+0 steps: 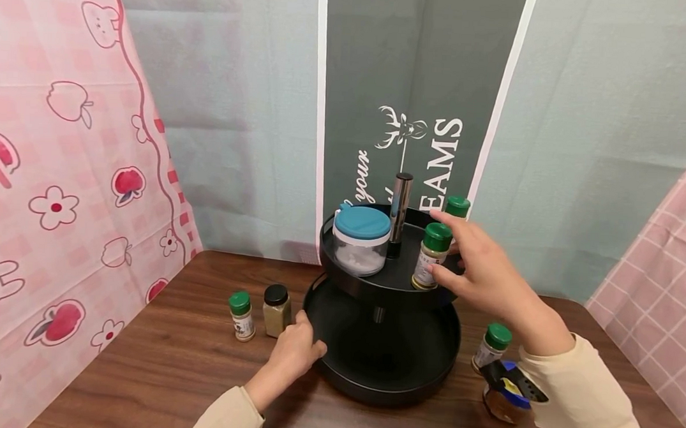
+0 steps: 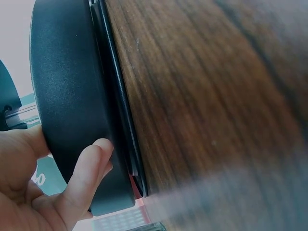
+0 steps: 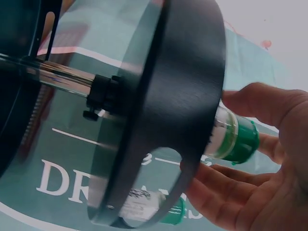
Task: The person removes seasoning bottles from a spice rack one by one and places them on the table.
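the front green-topped jar stands on the upper tray of a round black stand, close to the edge on the right. the right hand is around this jar, with its thumb near the bottom of the jar and its pointing finger up behind the green top. the thumb and fingers are wide apart and a little bent. in the right wrist view there is a gap between the green top and the palm, and i cannot tell if the fingertips touch the jar

the left hand is at the lower tray. it pinches the tray's side, one finger against the outside and the thumb over the edge

also on the upper tray, the back green-topped jar is partly hidden by the right hand. a shiny post stands up near the middle, and next to it is a clear jar with a blue lid with something white inside

on the brown table, a small green-topped jar and a black-topped jar stand left of the stand. on the right are another green-topped jar and a brown jar, partly covered by the sleeve
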Tool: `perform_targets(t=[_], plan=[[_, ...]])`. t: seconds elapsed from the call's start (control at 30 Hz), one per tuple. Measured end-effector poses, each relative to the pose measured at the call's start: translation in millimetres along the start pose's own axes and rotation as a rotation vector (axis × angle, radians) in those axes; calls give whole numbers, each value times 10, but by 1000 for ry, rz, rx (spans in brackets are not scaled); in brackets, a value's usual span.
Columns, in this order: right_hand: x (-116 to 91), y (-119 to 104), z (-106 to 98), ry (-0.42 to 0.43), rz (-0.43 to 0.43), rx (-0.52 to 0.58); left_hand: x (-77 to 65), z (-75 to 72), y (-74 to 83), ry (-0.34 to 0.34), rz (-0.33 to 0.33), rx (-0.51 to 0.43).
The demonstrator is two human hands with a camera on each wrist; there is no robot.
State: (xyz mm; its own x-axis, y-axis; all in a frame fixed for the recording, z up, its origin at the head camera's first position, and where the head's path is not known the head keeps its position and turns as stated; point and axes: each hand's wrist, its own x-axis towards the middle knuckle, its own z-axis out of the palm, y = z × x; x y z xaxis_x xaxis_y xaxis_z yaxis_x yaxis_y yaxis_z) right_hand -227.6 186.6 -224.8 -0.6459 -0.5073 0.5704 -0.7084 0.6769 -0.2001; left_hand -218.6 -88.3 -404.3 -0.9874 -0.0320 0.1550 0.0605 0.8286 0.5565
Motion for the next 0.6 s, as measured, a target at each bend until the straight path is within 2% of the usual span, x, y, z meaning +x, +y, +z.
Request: perform_targets(t=[0.23, 0.6], plan=[[19, 48, 82, 36, -19, 29, -6, -14, 3, -7, 1, -4], [23, 41, 84, 40, -17, 34, -8, -26, 12, -7, -6, -6]])
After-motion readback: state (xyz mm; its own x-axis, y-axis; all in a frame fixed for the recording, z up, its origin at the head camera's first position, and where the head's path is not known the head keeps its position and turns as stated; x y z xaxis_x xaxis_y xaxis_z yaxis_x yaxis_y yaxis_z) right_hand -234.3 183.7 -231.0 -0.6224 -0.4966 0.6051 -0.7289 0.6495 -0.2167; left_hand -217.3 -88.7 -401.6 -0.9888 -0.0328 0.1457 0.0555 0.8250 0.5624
